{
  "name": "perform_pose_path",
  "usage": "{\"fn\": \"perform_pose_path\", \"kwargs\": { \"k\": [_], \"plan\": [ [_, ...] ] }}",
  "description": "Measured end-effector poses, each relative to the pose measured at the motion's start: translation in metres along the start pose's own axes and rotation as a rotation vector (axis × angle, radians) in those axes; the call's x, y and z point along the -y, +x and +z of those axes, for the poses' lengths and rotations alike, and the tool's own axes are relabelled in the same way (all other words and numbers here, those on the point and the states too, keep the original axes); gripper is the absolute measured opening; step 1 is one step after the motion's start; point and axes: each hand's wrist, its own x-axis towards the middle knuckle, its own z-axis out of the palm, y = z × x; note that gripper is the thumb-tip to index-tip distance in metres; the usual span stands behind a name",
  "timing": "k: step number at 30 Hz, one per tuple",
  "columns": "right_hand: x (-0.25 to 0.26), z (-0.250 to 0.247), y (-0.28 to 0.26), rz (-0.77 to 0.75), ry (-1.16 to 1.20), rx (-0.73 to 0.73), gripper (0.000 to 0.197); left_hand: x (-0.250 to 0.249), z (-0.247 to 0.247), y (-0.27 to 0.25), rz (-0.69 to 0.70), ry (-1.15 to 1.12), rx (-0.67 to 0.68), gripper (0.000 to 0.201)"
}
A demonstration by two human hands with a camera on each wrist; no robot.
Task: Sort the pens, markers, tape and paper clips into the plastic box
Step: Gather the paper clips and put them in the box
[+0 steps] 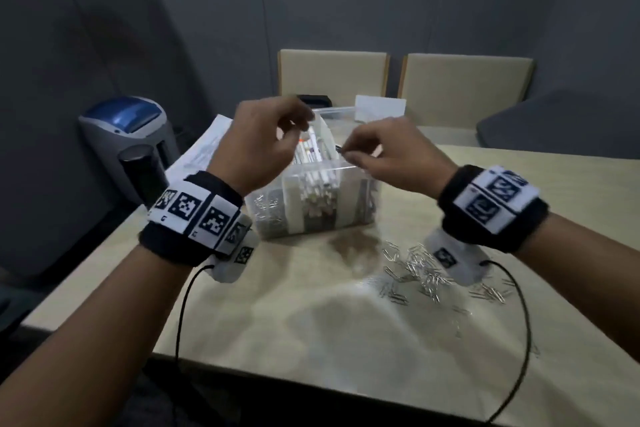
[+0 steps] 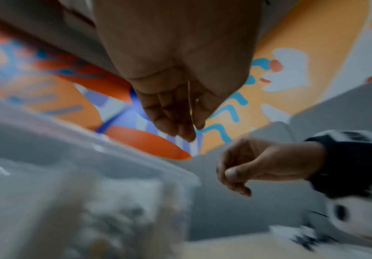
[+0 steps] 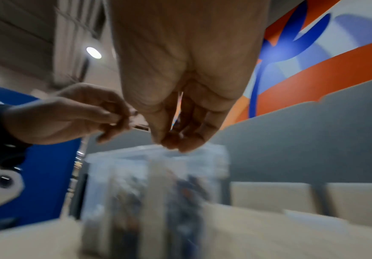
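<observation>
Plastic box sits mid-surface, clear walls, split into compartments. Middle compartment packed with white pens lying lengthwise; left compartment holds paper clips seen through the wall. Right compartment contents too blurred to name.

Loose paper clip pile scattered on the surface just near-right of the box, under the right wrist.

Left hand hovers over the box's left-middle part, fingers curled down, fingertips bunched together. Left wrist view shows a thin bright sliver between thumb and fingers, probably a clip, too blurred to confirm. So grip: cannot tell.

Right hand over the box's right side, thumb and forefinger pinching a small dark item pointing toward the left hand. Item too small to identify.

Both wrists carry black bands with printed marker tags and cabled white camera units.

Around: paper sheets left of the box, grey-blue shredder off the surface's left edge, white card behind the box, two beige chair backs beyond.
</observation>
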Motion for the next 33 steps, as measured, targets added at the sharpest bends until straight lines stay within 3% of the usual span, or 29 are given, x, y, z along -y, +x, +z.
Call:
{"fn": "perform_pose_path", "kwargs": {
  "k": [3,6,9,11,14,17,21,24,29,31,33],
  "plan": [
    [-0.051,-0.027,-0.057,0.118,-0.047,0.135,0.005,-0.026,0.043,-0.012,0.137,-0.091,0.266,0.020],
    [-0.103,-0.045,-0.113,0.345,-0.205,0.459,0.019,-0.041,0.093,-0.030,0.188,0.008,0.695,0.023],
    [-0.140,-0.058,-0.165,0.600,-0.354,0.706,0.064,-0.039,0.136,-0.050,0.180,0.158,1.024,0.048],
    [-0.149,-0.060,-0.193,0.687,-0.340,0.763,0.091,-0.034,0.153,-0.061,0.163,0.201,1.113,0.065],
    [-0.145,-0.049,-0.218,0.677,-0.263,0.745,0.115,-0.026,0.168,-0.067,0.113,0.226,1.096,0.087],
    [-0.151,-0.037,-0.218,0.641,-0.165,0.617,0.131,-0.019,0.176,-0.063,0.080,0.207,1.044,0.102],
    [-0.160,-0.027,-0.196,0.618,-0.096,0.583,0.132,-0.018,0.188,-0.048,0.035,0.151,1.056,0.093],
    [-0.160,-0.014,-0.176,0.615,0.002,0.513,0.117,-0.022,0.200,-0.040,0.009,0.098,1.037,0.086],
    [-0.157,0.002,-0.157,0.592,0.085,0.349,0.067,-0.033,0.201,-0.032,0.042,0.089,1.006,0.062],
    [-0.156,0.001,-0.155,0.576,-0.003,0.254,0.046,-0.032,0.194,-0.034,0.049,0.080,0.928,0.056],
    [-0.156,0.000,-0.161,0.557,-0.163,0.226,0.041,-0.031,0.186,-0.037,0.072,0.123,0.891,0.062]
  ]
}}
